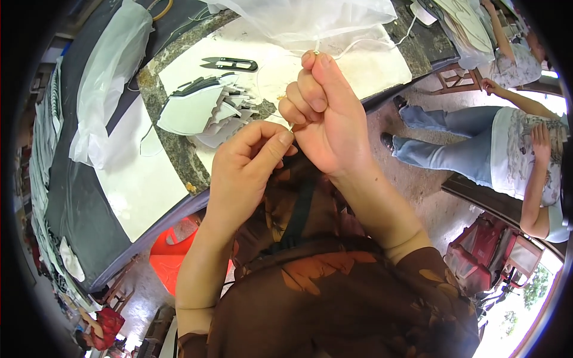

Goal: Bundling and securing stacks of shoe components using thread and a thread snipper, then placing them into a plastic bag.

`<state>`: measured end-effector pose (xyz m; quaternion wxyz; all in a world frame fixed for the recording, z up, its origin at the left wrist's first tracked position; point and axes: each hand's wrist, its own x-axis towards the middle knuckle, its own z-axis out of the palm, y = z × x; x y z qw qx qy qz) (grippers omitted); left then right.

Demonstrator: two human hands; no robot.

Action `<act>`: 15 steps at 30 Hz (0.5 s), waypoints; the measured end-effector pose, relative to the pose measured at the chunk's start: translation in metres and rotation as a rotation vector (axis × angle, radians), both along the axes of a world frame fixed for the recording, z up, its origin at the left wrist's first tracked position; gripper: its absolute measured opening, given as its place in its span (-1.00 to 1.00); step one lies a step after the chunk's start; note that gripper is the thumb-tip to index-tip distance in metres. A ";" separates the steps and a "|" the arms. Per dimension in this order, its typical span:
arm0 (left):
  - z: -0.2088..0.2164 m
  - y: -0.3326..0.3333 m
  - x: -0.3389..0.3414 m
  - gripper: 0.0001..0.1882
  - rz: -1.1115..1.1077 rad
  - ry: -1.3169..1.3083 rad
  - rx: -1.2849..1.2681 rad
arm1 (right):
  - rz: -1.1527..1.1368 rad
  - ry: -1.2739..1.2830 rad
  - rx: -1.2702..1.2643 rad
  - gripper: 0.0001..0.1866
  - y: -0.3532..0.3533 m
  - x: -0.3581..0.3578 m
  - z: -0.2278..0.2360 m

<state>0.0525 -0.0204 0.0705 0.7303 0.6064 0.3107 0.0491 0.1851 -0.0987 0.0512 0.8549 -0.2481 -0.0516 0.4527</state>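
Note:
Both my hands are raised over the near edge of the work table. My right hand [328, 113] is closed, thumb pressed to the index finger, pinching a thin white cord [365, 41]. The cord trails from these fingertips to the right across the table. Just below and to the left, my left hand [245, 164] pinches a short pale strand, apparently the same cord, between thumb and forefinger beside the right palm. Black thread snips [230, 64] lie beyond the hands. Left of them is a fanned stack of white cut pieces [194, 110] with dark edges.
Clear plastic sheeting [298, 21] covers the table's far side. A plastic bag [113, 77] lies on the dark cloth at left, near a white sheet [137, 173]. A red stool [173, 256] stands below the table. To the right is another person [477, 140] in jeans.

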 end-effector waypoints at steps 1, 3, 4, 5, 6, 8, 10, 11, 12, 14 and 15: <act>0.002 0.003 0.000 -0.78 -0.019 -0.013 -0.026 | 0.040 0.002 0.051 -0.79 -0.002 0.004 -0.002; 0.002 0.013 -0.004 -0.78 -0.044 -0.022 -0.120 | 0.076 -0.131 -0.202 -0.73 -0.007 0.012 0.002; 0.003 0.018 -0.007 -0.78 -0.064 -0.030 -0.212 | 0.115 -0.263 -0.454 -0.65 -0.012 0.018 0.004; 0.006 0.023 -0.010 -0.78 -0.062 -0.027 -0.207 | 0.151 -0.696 -0.684 -0.53 -0.026 0.033 -0.007; 0.011 0.026 -0.013 -0.78 -0.098 -0.019 -0.227 | 0.017 -0.856 -0.758 -0.52 -0.034 0.039 -0.004; 0.019 0.030 -0.014 -0.78 -0.122 -0.009 -0.246 | -0.056 -0.960 -0.734 -0.44 -0.048 0.046 0.016; 0.027 0.031 -0.011 -0.78 -0.191 0.021 -0.311 | 0.139 -0.876 -0.547 -0.36 -0.048 0.032 0.045; 0.027 0.032 -0.013 -0.78 -0.192 0.028 -0.310 | 0.332 -0.785 -0.350 -0.29 -0.043 0.025 0.048; 0.029 0.035 -0.015 -0.78 -0.185 0.006 -0.322 | 0.472 -0.737 -0.294 -0.22 -0.034 0.018 0.044; 0.030 0.042 -0.019 -0.78 -0.175 -0.012 -0.330 | 0.735 -0.608 -0.264 -0.23 -0.027 0.017 0.040; 0.029 0.046 -0.024 -0.78 -0.170 0.001 -0.326 | 0.830 -0.516 -0.237 -0.26 -0.025 0.014 0.035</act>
